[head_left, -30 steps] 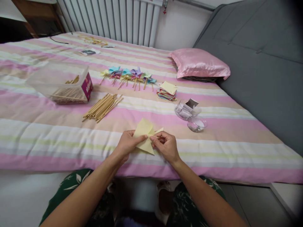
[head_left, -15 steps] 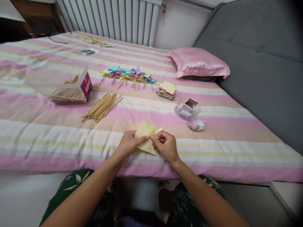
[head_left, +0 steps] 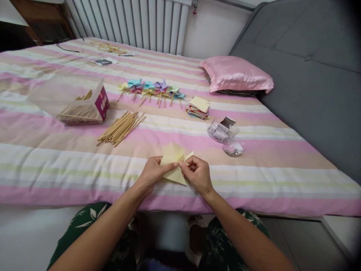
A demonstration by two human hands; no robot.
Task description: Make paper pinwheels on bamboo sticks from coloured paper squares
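A pale yellow folded paper pinwheel [head_left: 172, 157] is held low over the striped bedspread [head_left: 56, 165] near its front edge. My left hand [head_left: 152, 172] pinches the paper's left side with thumb and fingers closed. My right hand [head_left: 197, 174] is closed on the paper's centre and right flap; a thin pin or stick seems to be between its fingertips, too small to name.
A pile of wooden sticks [head_left: 122, 128] lies ahead left, beside a clear plastic box [head_left: 67, 98] with more sticks. Finished coloured pinwheels [head_left: 153, 90] lie in a row further back. A stack of coloured paper squares [head_left: 199, 107], two small clear containers [head_left: 225, 135] and a pink pillow [head_left: 237, 75] are to the right.
Both hands stay on the yellow paper; its upper flaps have folded down slightly toward the centre. The view has shifted a little.
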